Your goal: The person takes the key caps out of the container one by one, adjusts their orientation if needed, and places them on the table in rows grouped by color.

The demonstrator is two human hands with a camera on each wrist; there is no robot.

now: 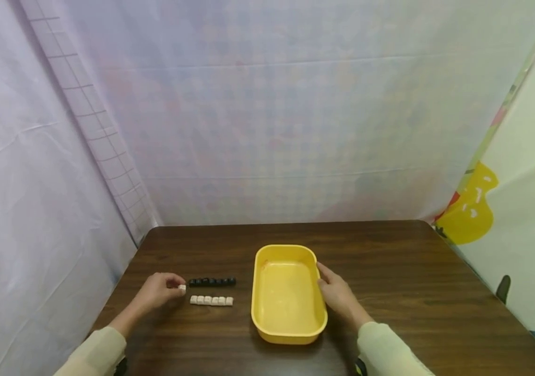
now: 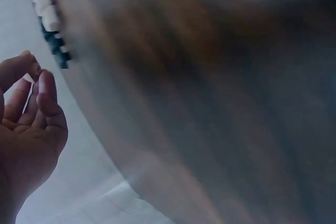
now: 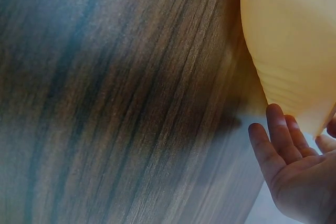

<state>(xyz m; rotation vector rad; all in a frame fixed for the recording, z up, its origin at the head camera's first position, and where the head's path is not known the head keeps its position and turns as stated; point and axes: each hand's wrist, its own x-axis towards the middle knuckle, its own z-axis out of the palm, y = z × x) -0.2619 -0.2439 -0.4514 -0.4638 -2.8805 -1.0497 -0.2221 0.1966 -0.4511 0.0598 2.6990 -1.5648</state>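
Observation:
My left hand [image 1: 156, 290] pinches a small white keycap [image 1: 182, 288] between thumb and fingertips, just left of two short rows. The back row is made of several black keycaps [image 1: 212, 282]; the row nearer me has several white keycaps [image 1: 211, 301]. In the left wrist view the pinched piece is mostly hidden by the fingertips of the left hand [image 2: 31, 124]. My right hand [image 1: 340, 295] holds the right side of a yellow tray [image 1: 289, 334], thumb at the rim. In the right wrist view, fingers of the right hand [image 3: 299, 166] lie against its outer wall [image 3: 294, 51].
Everything rests on a dark wood-grain table [image 1: 399, 271] with rounded far corners. A pale curtain [image 1: 295, 130] hangs behind it, and more sheeting hangs on the left and right sides. The tray's inside shows no pieces.

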